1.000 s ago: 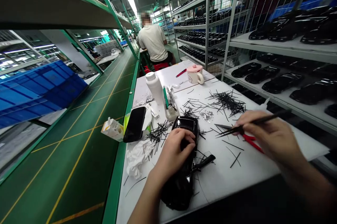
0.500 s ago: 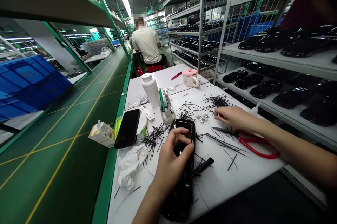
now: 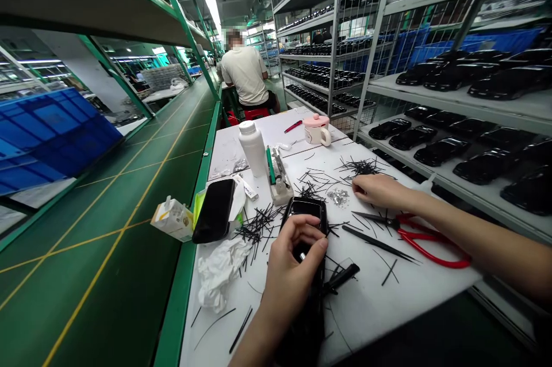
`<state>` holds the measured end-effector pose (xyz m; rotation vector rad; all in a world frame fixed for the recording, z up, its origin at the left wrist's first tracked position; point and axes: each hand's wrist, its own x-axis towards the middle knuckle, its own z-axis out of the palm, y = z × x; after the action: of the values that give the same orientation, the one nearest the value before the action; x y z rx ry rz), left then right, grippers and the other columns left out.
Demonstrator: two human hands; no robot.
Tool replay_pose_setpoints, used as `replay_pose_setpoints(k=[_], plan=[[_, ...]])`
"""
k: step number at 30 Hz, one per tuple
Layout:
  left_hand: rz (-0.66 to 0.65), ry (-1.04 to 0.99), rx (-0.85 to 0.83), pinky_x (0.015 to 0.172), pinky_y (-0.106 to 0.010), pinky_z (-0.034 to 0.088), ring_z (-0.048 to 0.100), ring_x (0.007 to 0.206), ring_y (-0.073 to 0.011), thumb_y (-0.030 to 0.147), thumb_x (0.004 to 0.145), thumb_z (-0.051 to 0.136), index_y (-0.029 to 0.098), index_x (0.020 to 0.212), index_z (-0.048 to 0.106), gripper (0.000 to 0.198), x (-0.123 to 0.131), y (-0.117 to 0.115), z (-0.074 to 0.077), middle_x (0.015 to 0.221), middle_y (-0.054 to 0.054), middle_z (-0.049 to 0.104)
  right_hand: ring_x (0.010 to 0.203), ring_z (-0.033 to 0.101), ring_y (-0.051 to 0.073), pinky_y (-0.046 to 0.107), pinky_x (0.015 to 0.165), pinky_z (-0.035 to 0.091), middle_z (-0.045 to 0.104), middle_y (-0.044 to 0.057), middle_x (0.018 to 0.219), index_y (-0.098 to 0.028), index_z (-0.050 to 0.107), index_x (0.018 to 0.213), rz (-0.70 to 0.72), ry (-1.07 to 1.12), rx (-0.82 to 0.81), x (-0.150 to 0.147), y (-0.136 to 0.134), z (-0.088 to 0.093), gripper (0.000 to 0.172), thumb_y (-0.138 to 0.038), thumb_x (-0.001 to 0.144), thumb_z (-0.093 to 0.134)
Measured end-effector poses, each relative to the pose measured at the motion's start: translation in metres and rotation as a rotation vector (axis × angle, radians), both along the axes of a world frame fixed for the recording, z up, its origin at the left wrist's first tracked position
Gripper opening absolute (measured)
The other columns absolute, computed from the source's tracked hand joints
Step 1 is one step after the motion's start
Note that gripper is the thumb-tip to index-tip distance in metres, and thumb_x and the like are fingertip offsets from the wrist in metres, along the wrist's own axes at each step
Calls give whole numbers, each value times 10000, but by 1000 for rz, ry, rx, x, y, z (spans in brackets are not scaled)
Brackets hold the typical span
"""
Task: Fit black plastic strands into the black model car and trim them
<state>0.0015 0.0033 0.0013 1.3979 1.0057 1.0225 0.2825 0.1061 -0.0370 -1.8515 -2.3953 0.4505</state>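
A black glossy model car (image 3: pixel 308 207) lies lengthwise on the white table under my left hand (image 3: pixel 288 269). The fingers of that hand curl over the car's body, thumb and fingertips at its right side. My right hand (image 3: pixel 377 190) rests on the table with its fingers drawn together; whether anything is between them is hidden. Just left of it are small silver pieces (image 3: pixel 338 197), and behind it is a pile of thin black strips (image 3: pixel 360 166). Red-handled scissors (image 3: pixel 391 222) lie beneath the right forearm, with black tweezers (image 3: pixel 375 241) nearby.
A phone (image 3: pixel 214 211), crumpled tissue (image 3: pixel 222 275), white bottle (image 3: pixel 252 148), tool holder (image 3: pixel 282 191) and lidded mug (image 3: pixel 313 132) stand or lie around. A green conveyor (image 3: pixel 107 263) runs along the left; racks of black model cars (image 3: pixel 444 148) line the right. A person (image 3: pixel 245 75) sits ahead.
My right hand's fingers have drawn in closer together. The view has shifted slightly, and a dark red shape behind the right rack is gone from sight. My left hand stays on the model car.
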Motion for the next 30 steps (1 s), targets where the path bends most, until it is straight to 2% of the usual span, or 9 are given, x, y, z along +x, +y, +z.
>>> replay_pose_setpoints(k=[4, 6, 8, 10, 21, 30], plan=[[10, 29, -19, 708, -198, 420, 516, 724, -76, 238, 884, 656, 199, 1069, 590, 201, 2, -1, 2, 860, 19, 624, 737, 555, 167, 273, 623, 381, 629, 57, 854, -184, 610, 929, 56, 213, -72, -18, -29, 29, 252, -383, 958, 458], [6, 41, -19, 686, -200, 411, 489, 688, -72, 227, 883, 653, 199, 1063, 598, 190, 3, -2, 3, 855, 22, 629, 624, 483, 126, 246, 550, 346, 555, 14, 728, -187, 607, 941, 111, 496, -228, -31, -48, 43, 325, -486, 958, 483], [-3, 53, -17, 669, -205, 407, 474, 669, -72, 214, 878, 652, 199, 1061, 602, 190, 4, -3, 4, 855, 21, 636, 565, 408, 102, 234, 508, 302, 473, -16, 655, -174, 605, 923, 142, 774, -395, -43, -63, 51, 348, -517, 931, 548], [-14, 66, -12, 654, -211, 405, 468, 656, -75, 207, 874, 653, 199, 1060, 605, 192, 6, -3, 5, 858, 18, 644, 551, 386, 88, 229, 497, 285, 452, -24, 639, -158, 611, 909, 156, 914, -478, -53, -73, 53, 346, -504, 911, 601], [-56, 103, 24, 654, -222, 426, 494, 647, -83, 213, 873, 648, 187, 1043, 614, 175, 7, -4, 5, 876, -4, 673, 528, 384, 69, 212, 474, 262, 451, -40, 599, -149, 630, 885, 183, 1004, -553, -64, -74, 47, 290, -438, 890, 658], [-62, 114, 21, 656, -220, 431, 506, 661, -88, 212, 866, 658, 185, 1036, 622, 176, 6, -5, 4, 895, -13, 680, 543, 415, 80, 215, 491, 299, 482, -23, 619, -143, 642, 889, 169, 996, -570, -67, -74, 45, 340, -481, 866, 670]])
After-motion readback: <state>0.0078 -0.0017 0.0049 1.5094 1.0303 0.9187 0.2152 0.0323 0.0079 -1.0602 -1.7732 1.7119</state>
